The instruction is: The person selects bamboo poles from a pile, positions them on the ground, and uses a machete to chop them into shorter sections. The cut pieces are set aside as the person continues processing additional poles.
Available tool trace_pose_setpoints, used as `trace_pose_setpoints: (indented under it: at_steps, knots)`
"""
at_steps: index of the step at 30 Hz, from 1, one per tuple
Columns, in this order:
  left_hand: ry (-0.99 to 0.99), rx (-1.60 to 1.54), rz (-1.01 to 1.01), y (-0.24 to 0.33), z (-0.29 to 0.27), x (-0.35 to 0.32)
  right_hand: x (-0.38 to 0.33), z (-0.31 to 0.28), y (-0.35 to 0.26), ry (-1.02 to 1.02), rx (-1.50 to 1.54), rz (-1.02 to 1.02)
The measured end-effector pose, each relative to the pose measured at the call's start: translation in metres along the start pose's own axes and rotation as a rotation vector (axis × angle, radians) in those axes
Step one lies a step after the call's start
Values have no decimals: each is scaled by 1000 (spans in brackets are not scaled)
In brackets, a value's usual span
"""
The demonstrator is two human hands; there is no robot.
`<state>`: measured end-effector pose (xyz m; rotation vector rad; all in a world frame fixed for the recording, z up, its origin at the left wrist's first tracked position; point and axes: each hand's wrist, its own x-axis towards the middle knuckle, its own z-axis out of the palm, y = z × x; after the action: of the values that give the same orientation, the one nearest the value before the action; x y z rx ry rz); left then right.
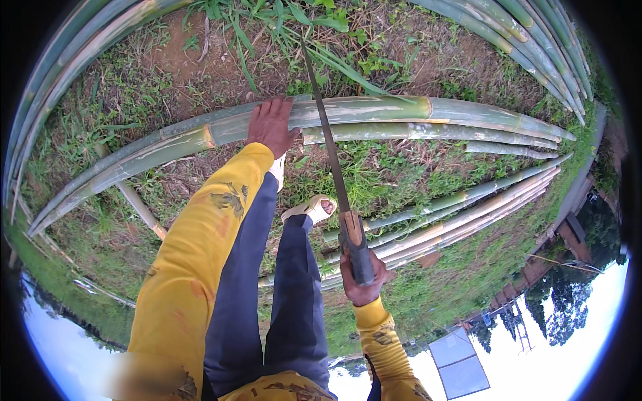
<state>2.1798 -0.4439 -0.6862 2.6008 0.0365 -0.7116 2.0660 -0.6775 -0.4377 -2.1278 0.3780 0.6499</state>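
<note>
A long, thick green bamboo pole lies across the ground in front of me. My left hand lies flat on top of it, fingers stretched over its far side and thumb apart. In my right hand is a hand saw, gripped by its worn wooden handle. The saw's long, narrow blade points away from me and crosses over the pole, right of my left hand. Whether the teeth touch the bamboo I cannot tell. A thinner bamboo pole lies along the near side of the thick one.
More bamboo poles lie to the near right, with bundles at the far right and far left. A short bamboo piece sits crosswise under the thick pole at left. My sandalled foot stands on the grassy ground.
</note>
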Motion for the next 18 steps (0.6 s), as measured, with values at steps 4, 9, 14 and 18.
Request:
trace_pose_setpoints:
  at_steps: [4,9,14,18]
  knots:
    - [-36,35,-12,5,5,5,1,3,13,4,-6,5]
    - [-50,100,-25,3,17,9,2,8,23,7,86,40]
    - [-29,90,-26,3,21,9,0,5,30,-18,27,45]
    - [-33,83,-29,3,22,9,0,4,32,-32,20,50]
